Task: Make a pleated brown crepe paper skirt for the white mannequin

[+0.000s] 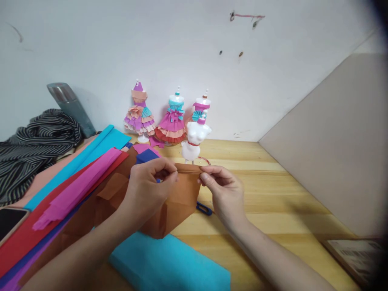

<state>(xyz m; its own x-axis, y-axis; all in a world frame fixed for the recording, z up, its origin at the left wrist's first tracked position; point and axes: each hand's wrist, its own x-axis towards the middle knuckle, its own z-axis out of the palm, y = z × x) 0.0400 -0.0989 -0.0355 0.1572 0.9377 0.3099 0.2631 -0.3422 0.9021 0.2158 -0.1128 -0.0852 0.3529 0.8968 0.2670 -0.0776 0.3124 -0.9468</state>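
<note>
Near the centre, my left hand [154, 182] pinches the upper left edge of a brown paper sheet [183, 192]. My right hand [224, 188] pinches the same edge at its right end. Between the hands the top edge is folded over in a narrow strip, and the rest of the sheet hangs below. Just behind it stands a bare white mannequin [197, 137] with a red band at its waist. A blue-handled tool [204, 208] lies on the table beneath my right hand, partly hidden.
Three small mannequins in paper dresses [171, 123] stand by the wall. Coloured paper sheets [72, 178], a phone [10, 222], striped cloth [48, 129] and a bottle [72, 107] are at left. Turquoise paper [176, 262] lies in front on the wooden table [266, 194].
</note>
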